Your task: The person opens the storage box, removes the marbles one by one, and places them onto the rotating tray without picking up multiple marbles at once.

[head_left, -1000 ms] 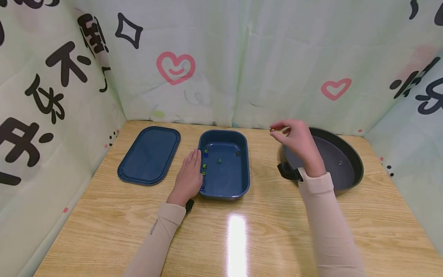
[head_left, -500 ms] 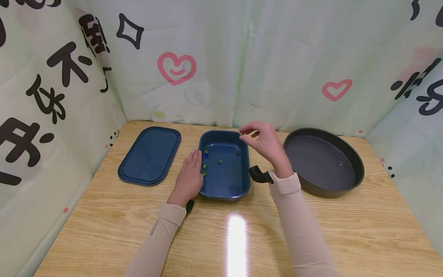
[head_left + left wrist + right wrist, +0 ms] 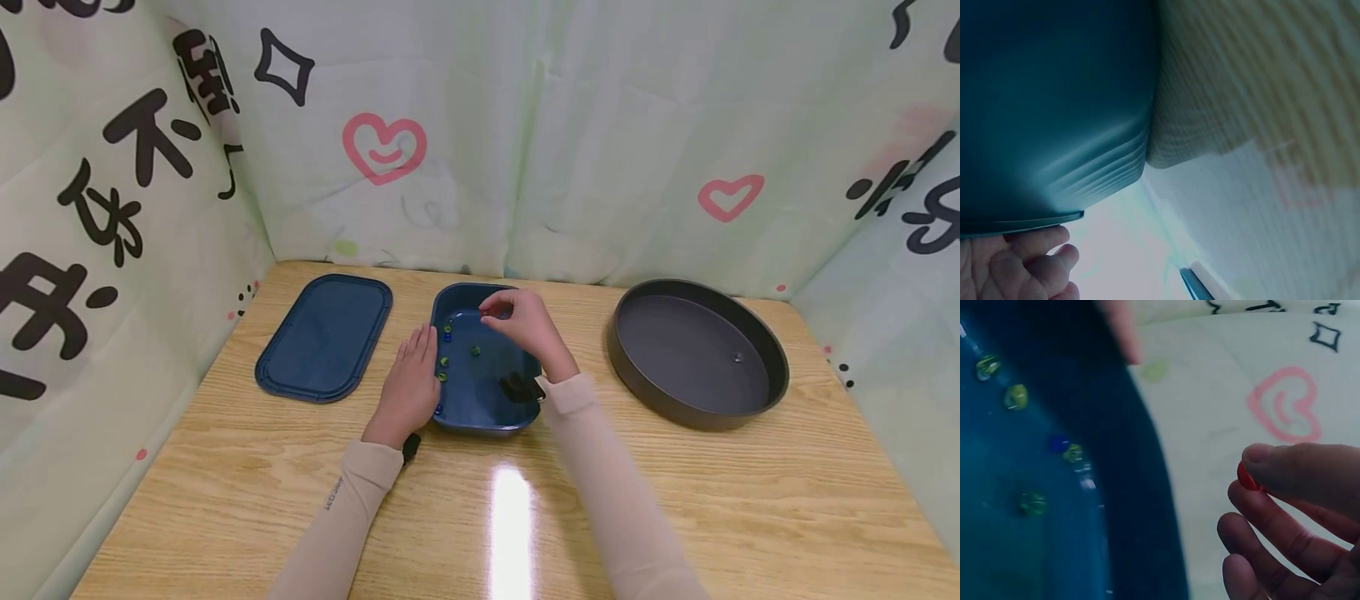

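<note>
My right hand (image 3: 528, 325) pinches a red marble (image 3: 1246, 478) between thumb and index finger, above the blue plastic box (image 3: 480, 408). Inside that box lie several glass marbles, such as a green one (image 3: 475, 351) and a blue one (image 3: 1059, 443), most of them along the left wall. With fingers straight, my left hand (image 3: 408, 379) rests against the box's left rim. In the left wrist view, its fingers (image 3: 1038, 240) touch the underside of the rim. My right hand and wrist strap hide the box's right side in the head view.
A round dark pan (image 3: 675, 350) stands to the right on the wooden table (image 3: 420, 525), holding a clear marble (image 3: 738, 357). The flat blue lid (image 3: 322, 337) lies left of the box. A printed curtain (image 3: 600, 125) encloses the back and sides.
My right hand has moved left from beside the pan to over the blue box, carrying the marble. My left hand has stayed at the box's rim.
</note>
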